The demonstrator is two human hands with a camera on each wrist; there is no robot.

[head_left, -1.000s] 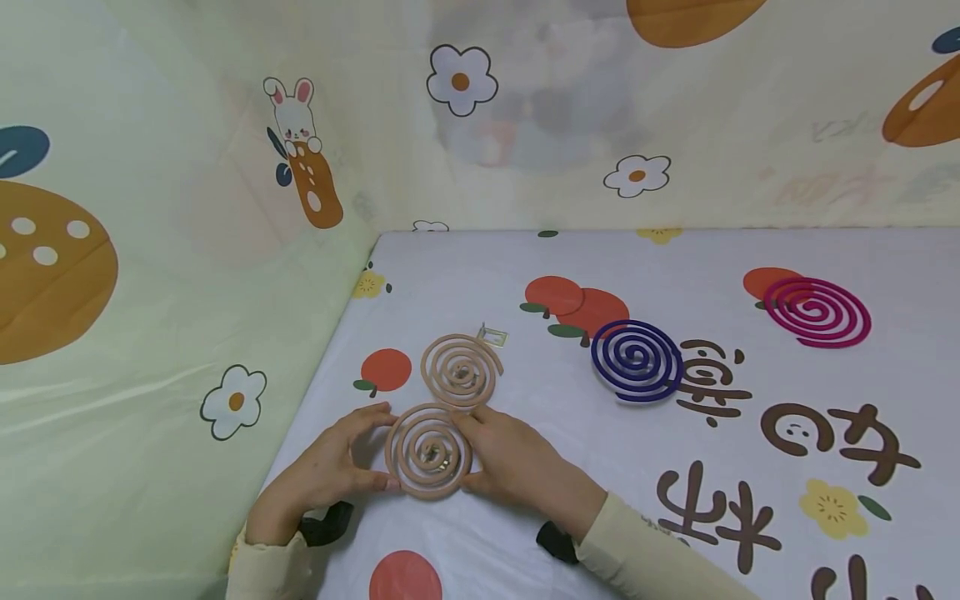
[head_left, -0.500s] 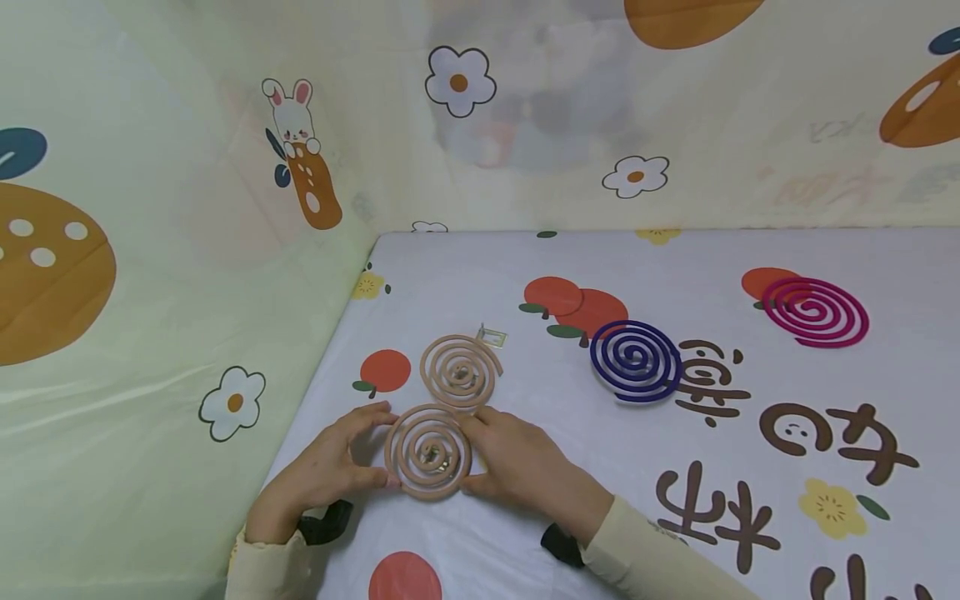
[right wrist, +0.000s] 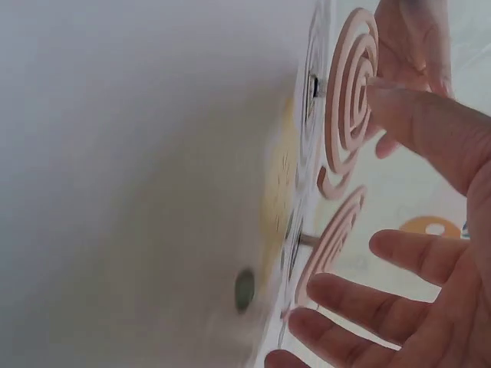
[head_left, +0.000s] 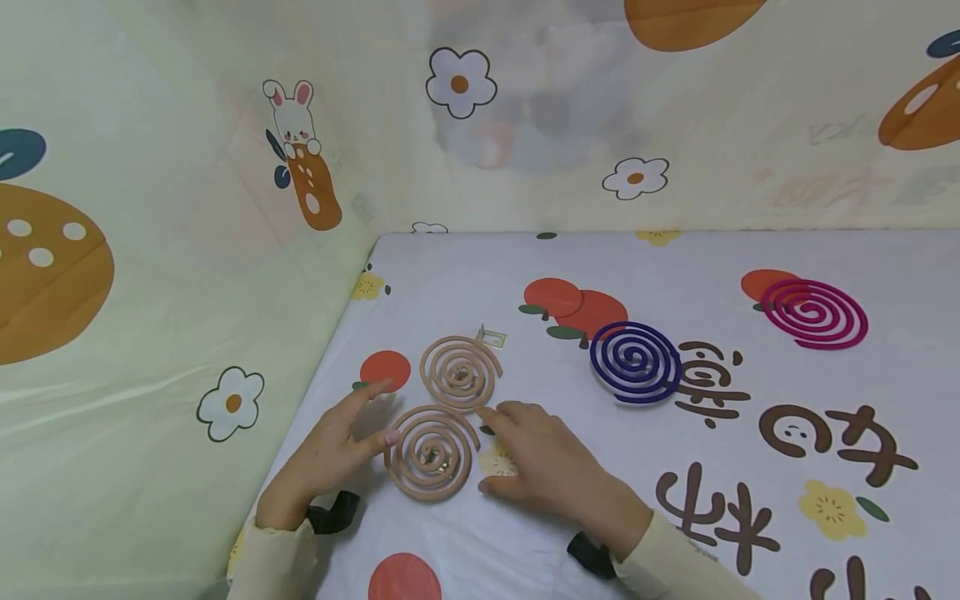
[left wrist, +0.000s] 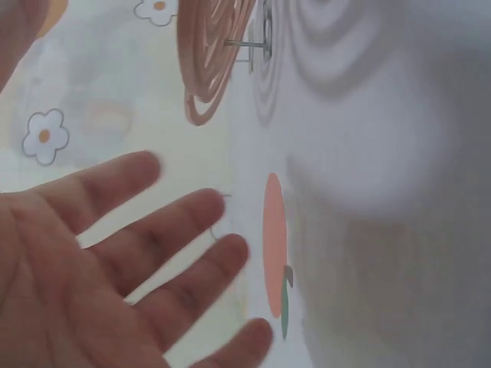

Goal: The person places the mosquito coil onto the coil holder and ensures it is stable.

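A tan mosquito coil (head_left: 432, 455) lies near the front, raised off the cloth on a thin metal stand (left wrist: 245, 44). Just behind it is a second tan coil (head_left: 461, 373), also raised on a stand. My left hand (head_left: 324, 457) is beside the front coil with fingers spread, its thumb tip over or against the coil's left edge; I cannot tell if they touch. To the right of that coil, my right hand (head_left: 551, 457) is apart from it in the head view, its fingers loosely extended and holding nothing. The right wrist view shows both coils standing clear of the cloth.
A dark blue coil (head_left: 636, 363) lies right of the tan pair, and a magenta coil (head_left: 816, 313) farther right at the back. A small metal stand (head_left: 492, 337) sits behind the rear tan coil. Printed cloth walls (head_left: 540, 192) rise at the back and left.
Both hands were holding the front tan coil by its sides. The right hand has let go and moved right; the left fingers have lifted off and spread. The coil's outer end now shows.
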